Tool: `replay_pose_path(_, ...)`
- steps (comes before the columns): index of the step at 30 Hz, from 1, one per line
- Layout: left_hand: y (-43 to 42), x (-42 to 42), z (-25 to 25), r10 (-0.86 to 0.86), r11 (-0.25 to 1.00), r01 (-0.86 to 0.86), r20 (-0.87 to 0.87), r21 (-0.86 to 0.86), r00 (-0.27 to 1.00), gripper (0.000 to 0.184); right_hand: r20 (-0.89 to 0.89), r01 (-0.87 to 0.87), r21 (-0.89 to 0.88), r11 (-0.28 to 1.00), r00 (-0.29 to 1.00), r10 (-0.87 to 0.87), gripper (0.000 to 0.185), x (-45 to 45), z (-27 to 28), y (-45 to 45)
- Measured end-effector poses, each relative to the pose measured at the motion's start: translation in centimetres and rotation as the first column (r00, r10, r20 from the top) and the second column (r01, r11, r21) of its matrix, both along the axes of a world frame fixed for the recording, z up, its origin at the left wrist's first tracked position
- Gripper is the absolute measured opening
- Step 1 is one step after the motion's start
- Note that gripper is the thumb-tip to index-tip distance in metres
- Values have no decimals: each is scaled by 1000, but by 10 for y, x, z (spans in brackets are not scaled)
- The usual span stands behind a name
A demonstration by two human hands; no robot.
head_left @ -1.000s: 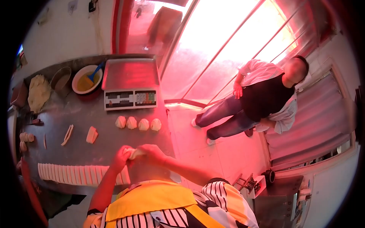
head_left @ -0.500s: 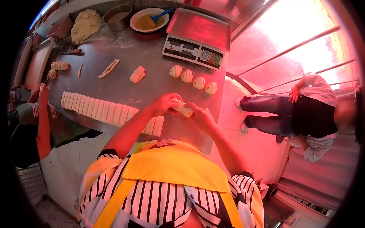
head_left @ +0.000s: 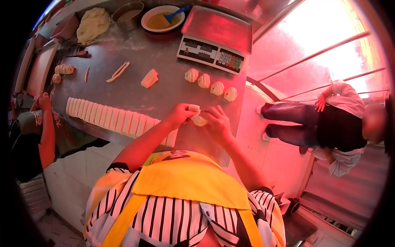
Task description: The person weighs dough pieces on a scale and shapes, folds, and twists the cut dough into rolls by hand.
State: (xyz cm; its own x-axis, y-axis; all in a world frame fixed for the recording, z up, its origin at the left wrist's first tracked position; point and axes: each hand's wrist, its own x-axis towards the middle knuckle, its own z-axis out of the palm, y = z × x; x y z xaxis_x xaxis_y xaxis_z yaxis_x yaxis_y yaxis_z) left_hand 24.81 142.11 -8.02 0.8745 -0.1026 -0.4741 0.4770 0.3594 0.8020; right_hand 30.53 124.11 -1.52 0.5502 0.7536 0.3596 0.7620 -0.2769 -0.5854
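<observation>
Holding 1 dough piece, left hand pinching, right hand against it, grip unclear, 4 rolls beyond

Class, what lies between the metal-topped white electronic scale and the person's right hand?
In the head view, four pale, rounded, ridged dough pieces lie between the scale and the right hand.
</observation>
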Motion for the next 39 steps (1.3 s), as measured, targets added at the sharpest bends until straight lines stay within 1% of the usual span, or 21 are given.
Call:
replay_pose_path(2, -7, -3, -13, -97, 986, 84, 85, 146, 992, 9, -44, 80, -19, 997, 996, -81, 33, 10, 9, 2)
replay_pose_path(3, -11, -5, -20, -155, 967, 126, 120, 220, 981, 9, -42, 103, 60, 993, 994, -100, 25, 19, 0, 5)
replay_pose_path(4, -13, -6, -15, -242, 894, 158, 154, 420, 958, 9, -297, 205, 21, 979, 936, -190, 22, 23, -9, 7)
replay_pose_path(6, -18, -8, -2, -423, 635, 158, 169, 756, 890, 10, -717, 355, -123, 927, 614, -331, 19, 25, -26, 10)
replay_pose_path(7, -20, -11, -7, -395, 660, 74, 261, 748, 881, 10, -896, 337, -85, 938, 387, -220, 25, 25, -40, 8)
replay_pose_path(9, -21, -18, -21, -331, 696, -98, 439, 712, 835, 11, -965, 388, -182, 903, 107, -241, 28, 18, -70, 8)
replay_pose_path(10, -21, -18, -22, -266, 728, -140, 464, 671, 845, 12, -970, 403, -235, 885, -37, -240, 30, 12, -74, 10)
replay_pose_path(11, -23, -18, -22, -197, 757, -183, 486, 628, 852, 13, -969, 411, -246, 878, -115, -218, 34, 9, -76, 11)
replay_pose_path(14, -19, -10, -36, -14, 829, -266, 495, 491, 869, 21, -944, 376, -330, 866, -130, -304, 35, 12, -68, 14)
replay_pose_path(17, -17, 2, -33, 69, 872, -250, 399, 421, 914, 28, -956, 379, -249, 891, -242, -165, 37, 17, -67, 13)
replay_pose_path(18, -17, 5, -29, 84, 884, -232, 351, 407, 933, 30, -953, 351, -270, 896, -232, -196, 36, 18, -65, 13)
replay_pose_path(21, -12, 15, -15, -50, 971, -9, 242, 240, 969, 23, -947, 285, -309, 907, -177, -268, 37, 16, -53, 15)
replay_pose_path(23, -11, 17, -18, -86, 952, 19, 207, 307, 974, 23, -953, 261, -302, 917, -98, -286, 38, 18, -74, 7)
replay_pose_path(26, -9, 24, -46, -110, 907, 37, 151, 420, 982, 20, -980, 410, -114, 905, -196, -35, 41, 16, -98, -2)
replay_pose_path(27, -10, 26, -62, -109, 888, 38, 130, 458, 985, 18, -979, 402, -106, 910, -204, -24, 39, 17, -103, -3)
replay_pose_path(29, -10, 28, -85, -185, 800, 12, 229, 599, 956, 17, -974, 393, -93, 915, -224, -3, 34, 17, -111, -7)
replay_pose_path(30, -10, 30, -95, -229, 749, -12, 276, 662, 934, 17, -989, 320, -119, 940, -124, -82, 29, 21, -113, -8)
replay_pose_path(33, -14, 30, -82, -204, 815, 185, -26, 550, 979, 17, -940, 153, -264, 952, 180, -290, 18, 25, -114, -14)
replay_pose_path(35, -19, 23, -93, -191, 779, 136, 25, 612, 981, 18, -835, 114, -403, 908, 362, -416, 15, 23, -107, -14)
replay_pose_path(38, -26, 21, -91, -154, 783, 107, 25, 613, 988, 17, -855, 178, -376, 909, 312, -414, 18, 21, -124, -13)
replay_pose_path(39, -28, 18, -87, -139, 795, 107, 7, 597, 990, 17, -845, 191, -368, 910, 340, -413, 19, 18, -130, -13)
